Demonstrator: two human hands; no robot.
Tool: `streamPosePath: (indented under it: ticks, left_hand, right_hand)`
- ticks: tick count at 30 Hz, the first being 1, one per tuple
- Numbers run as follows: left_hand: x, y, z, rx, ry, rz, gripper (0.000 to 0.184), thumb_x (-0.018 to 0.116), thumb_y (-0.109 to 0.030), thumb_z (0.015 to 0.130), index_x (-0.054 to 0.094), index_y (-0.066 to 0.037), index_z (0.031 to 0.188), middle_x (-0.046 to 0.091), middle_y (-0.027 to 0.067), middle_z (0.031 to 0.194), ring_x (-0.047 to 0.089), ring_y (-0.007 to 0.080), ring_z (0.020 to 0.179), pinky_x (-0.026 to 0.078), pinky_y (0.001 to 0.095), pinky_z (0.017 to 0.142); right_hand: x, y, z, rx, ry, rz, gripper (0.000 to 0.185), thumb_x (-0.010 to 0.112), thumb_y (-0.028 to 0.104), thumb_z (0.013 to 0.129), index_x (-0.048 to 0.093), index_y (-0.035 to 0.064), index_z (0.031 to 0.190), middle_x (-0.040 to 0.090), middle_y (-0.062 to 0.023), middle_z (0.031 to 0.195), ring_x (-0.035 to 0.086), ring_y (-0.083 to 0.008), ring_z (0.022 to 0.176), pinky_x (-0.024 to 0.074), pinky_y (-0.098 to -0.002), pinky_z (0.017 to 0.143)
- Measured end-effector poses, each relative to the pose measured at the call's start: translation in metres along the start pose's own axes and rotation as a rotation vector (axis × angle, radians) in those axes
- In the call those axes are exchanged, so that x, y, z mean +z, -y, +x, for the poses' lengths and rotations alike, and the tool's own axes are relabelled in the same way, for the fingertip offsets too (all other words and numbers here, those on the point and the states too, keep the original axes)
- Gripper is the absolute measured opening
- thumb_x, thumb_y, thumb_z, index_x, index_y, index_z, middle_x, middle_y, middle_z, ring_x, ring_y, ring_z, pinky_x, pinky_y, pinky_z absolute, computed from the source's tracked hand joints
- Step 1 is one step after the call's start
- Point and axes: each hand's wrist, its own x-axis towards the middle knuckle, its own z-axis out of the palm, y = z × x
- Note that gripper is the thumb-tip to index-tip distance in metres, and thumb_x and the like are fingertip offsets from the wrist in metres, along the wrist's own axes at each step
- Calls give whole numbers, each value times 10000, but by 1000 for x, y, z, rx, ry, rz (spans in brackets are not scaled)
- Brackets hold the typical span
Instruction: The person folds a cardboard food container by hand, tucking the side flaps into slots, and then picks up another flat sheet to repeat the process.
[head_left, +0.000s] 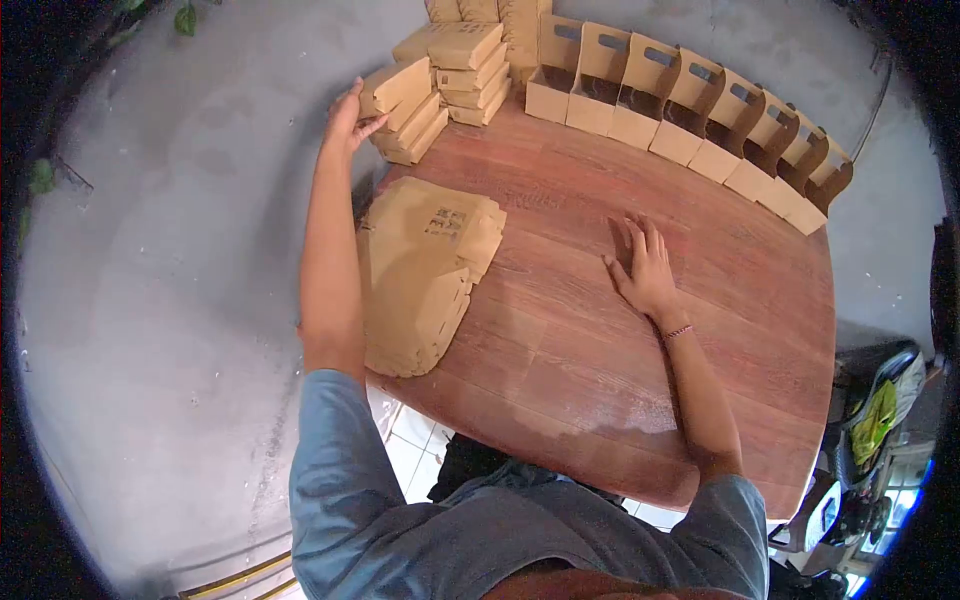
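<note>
My left hand (348, 122) reaches to the far left of the table and grips the end of a closed brown cardboard box (400, 86), fingers along its left side and thumb near its lower front. That box lies on top of a short stack of similar boxes (415, 135). My right hand (648, 275) is over the middle of the wooden table (570, 350), palm down, fingers apart, holding nothing. Flat, unfolded cardboard blanks (415, 270) with dark print lie in a pile at the table's left edge, beside my left forearm.
Behind the short stack stands a taller stack of closed boxes (475, 75). A curved row of several open cardboard carriers with handle holes (680, 110) lines the far edge. A grey wall (180, 250) borders the left side. Bags and other items (880, 420) are at the lower right.
</note>
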Motion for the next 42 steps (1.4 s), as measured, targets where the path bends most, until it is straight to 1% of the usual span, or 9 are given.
streamPosePath:
  ticks: [4, 10, 11, 13, 19, 32, 35, 39, 42]
  left_hand:
    - [7, 2, 16, 60, -149, 93, 702, 644, -456, 921, 401, 15, 1382, 501, 181, 1328, 552, 315, 1189, 567, 467, 916]
    - [-4, 23, 33, 274, 8, 393, 1020, 828, -473, 717, 317, 24, 1447, 423, 197, 1453, 457, 347, 1296, 465, 510, 1025]
    - [-7, 27, 37, 273, 7, 396, 1020, 828, -473, 717, 317, 24, 1447, 423, 197, 1453, 457, 347, 1296, 465, 510, 1025]
    - [-3, 26, 32, 398, -379, 1225, 1011, 814, -482, 699, 335, -16, 1457, 425, 227, 1449, 446, 388, 1291, 458, 517, 1015]
    - [5, 23, 21, 364, -381, 1499, 781, 685, -566, 801, 459, -150, 1422, 442, 233, 1422, 438, 445, 1280, 491, 540, 951]
    - [45, -2, -10, 432, -500, 1725, 760, 656, -614, 816, 534, -50, 1310, 476, 193, 1313, 501, 399, 1199, 534, 503, 883]
    - [40, -5, -28, 653, -550, 1666, 747, 674, -592, 808, 540, -41, 1293, 494, 193, 1278, 513, 417, 1165, 510, 532, 886]
    - [32, 4, -98, 644, 132, 1400, 712, 703, -513, 801, 535, 3, 1261, 534, 283, 1261, 506, 446, 1193, 458, 512, 962]
    - [31, 30, -194, 554, 403, 1459, 727, 722, -490, 786, 520, 2, 1281, 530, 284, 1289, 482, 439, 1238, 419, 505, 1019]
  right_hand:
    - [2, -4, -2, 51, 26, -14, 638, 665, 270, 880, 377, 25, 1394, 372, -206, 1456, 333, -419, 1362, 317, -502, 1112]
    - [0, -5, 0, 38, 27, 12, 626, 642, 282, 886, 381, 72, 1415, 363, -205, 1452, 355, -420, 1336, 325, -511, 1108]
    - [1, -5, 0, 39, 29, 16, 626, 642, 282, 886, 381, 72, 1415, 363, -205, 1452, 355, -420, 1336, 325, -511, 1108]
    - [2, -7, 0, 36, 24, 17, 628, 642, 282, 882, 382, 79, 1416, 364, -205, 1452, 359, -420, 1333, 330, -510, 1104]
    - [5, -10, -2, 65, 32, -16, 633, 648, 286, 876, 385, 89, 1417, 366, -215, 1450, 362, -418, 1332, 330, -500, 1104]
    - [0, -9, 1, 64, 38, -30, 585, 630, 303, 898, 422, 66, 1390, 361, -226, 1456, 373, -431, 1319, 337, -510, 1094]
    - [1, -10, -2, 49, 43, -11, 581, 622, 313, 904, 423, 68, 1392, 366, -231, 1449, 373, -437, 1319, 341, -512, 1090]
    - [7, -12, -2, 63, 35, -25, 575, 621, 312, 904, 426, 69, 1388, 382, -240, 1428, 381, -435, 1309, 346, -509, 1085]
    - [3, -9, -2, 65, 50, -30, 578, 633, 292, 893, 431, 54, 1379, 384, -223, 1431, 382, -417, 1315, 343, -497, 1089]
